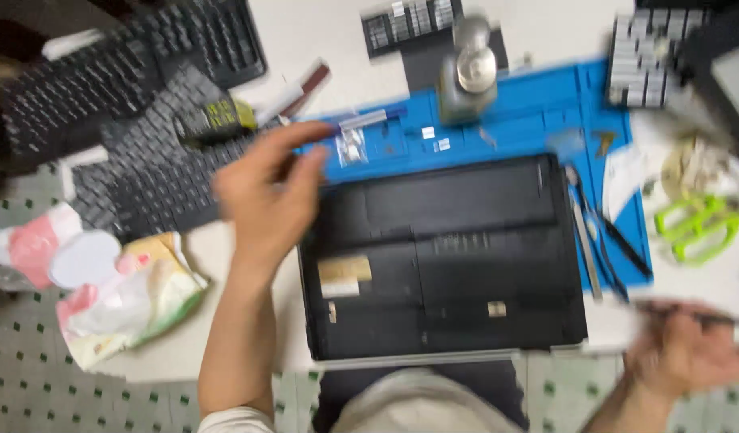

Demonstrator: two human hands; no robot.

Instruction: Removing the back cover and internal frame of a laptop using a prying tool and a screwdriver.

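Lying bottom side up on a blue work mat, a black laptop is being shown in the middle of the table, just in front of the person. The left hand is being held with its fingers loosely spread and nothing grasped, over the laptop's upper left corner and the mat's left edge, near a small clear bag. The right hand is being kept closed around a thin dark tool beside the laptop's lower right corner; the picture is being blurred, so the tool's kind cannot be told. Tweezers are being seen lying on the mat along the laptop's right edge. Several black keyboards are being shown piled at the upper left, and a crumpled wrapper is lying at the left.
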